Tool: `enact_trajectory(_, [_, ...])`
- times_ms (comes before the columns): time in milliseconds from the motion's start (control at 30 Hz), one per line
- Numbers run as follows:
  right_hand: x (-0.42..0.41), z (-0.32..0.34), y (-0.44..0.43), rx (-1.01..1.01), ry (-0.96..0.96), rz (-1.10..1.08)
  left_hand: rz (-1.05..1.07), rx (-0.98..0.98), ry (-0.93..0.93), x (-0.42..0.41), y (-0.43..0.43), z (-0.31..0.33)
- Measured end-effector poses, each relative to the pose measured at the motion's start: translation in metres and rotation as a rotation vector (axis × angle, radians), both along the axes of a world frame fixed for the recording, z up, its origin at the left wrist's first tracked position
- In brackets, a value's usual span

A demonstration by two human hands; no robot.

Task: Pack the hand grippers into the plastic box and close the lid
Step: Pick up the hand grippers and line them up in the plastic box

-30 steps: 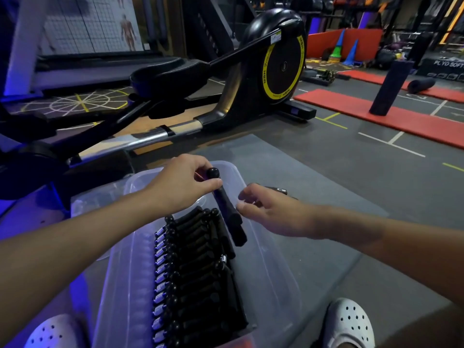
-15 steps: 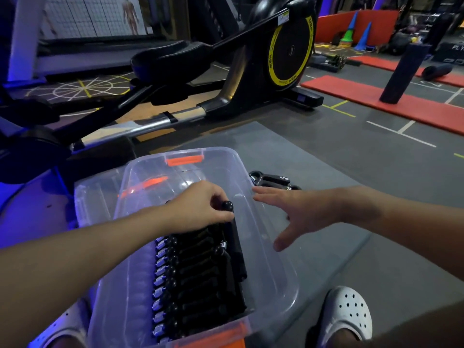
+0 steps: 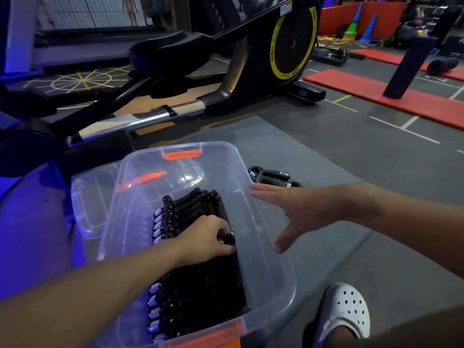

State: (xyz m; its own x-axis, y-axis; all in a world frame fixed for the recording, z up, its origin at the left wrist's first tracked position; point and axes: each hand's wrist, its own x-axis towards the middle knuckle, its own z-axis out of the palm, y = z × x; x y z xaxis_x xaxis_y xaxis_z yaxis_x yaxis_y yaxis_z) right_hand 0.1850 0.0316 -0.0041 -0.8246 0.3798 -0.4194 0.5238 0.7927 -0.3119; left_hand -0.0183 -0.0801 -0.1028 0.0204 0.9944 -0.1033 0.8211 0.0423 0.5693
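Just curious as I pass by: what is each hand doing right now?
Left hand: curled round a black hand gripper inside the plastic box.
Right hand: open, fingers spread, holding nothing.

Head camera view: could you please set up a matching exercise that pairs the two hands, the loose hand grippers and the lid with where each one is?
Things:
1. left hand
2. right hand
3. loose hand grippers
4. lid

Places or states:
A. on the grey mat, right of the plastic box
B. lying off the box, on its left
C. inside the box, gripping a hand gripper
D. open, fingers spread, by the box's right rim

Pairs: 1-C; 2-D; 3-A; 4-B
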Motion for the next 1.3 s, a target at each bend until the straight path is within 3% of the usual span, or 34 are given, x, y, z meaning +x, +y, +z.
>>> enact_trajectory(433, [0.002, -0.004, 0.004, -0.052, 0.026, -0.004, 0.02, -0.121, 0.158, -0.012, 0.003, -0.024])
enact_trajectory(1300, [0.004, -0.008, 0.005, -0.04, 0.038, -0.011, -0.018, -0.033, 0.152, -0.015, 0.001, -0.028])
